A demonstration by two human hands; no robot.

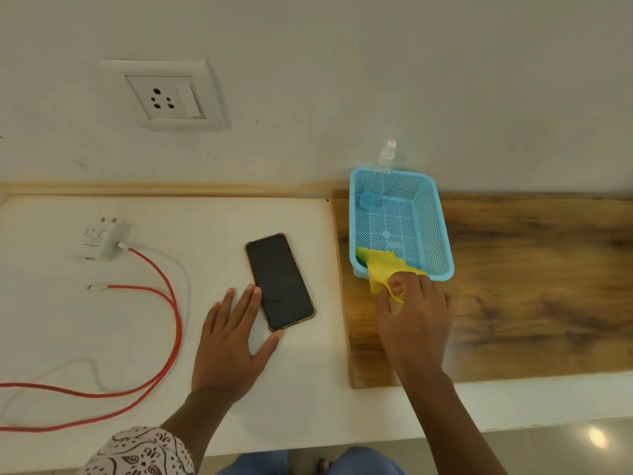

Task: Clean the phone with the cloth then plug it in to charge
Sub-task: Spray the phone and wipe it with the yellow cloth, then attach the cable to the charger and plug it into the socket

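A black phone [279, 281] in a brown-edged case lies screen up on the white counter [171, 337]. My left hand [229, 344] rests flat beside it, fingers spread, thumb and forefinger touching its near left edge. My right hand [414, 317] pinches a yellow cloth [382, 265] that drapes over the near rim of a blue mesh basket [438, 228]. A white charger plug [102, 240] lies at the left, its red cable [171, 303] looping over the counter, the free connector [93, 287] lying loose. A wall socket [164, 97] is above it.
A clear spray bottle [380, 176] stands in the basket's far left corner. The basket sits on a wooden board [531, 286] on the right. A thin white cable [85, 365] curls by the red one. The counter's front edge runs below my arms.
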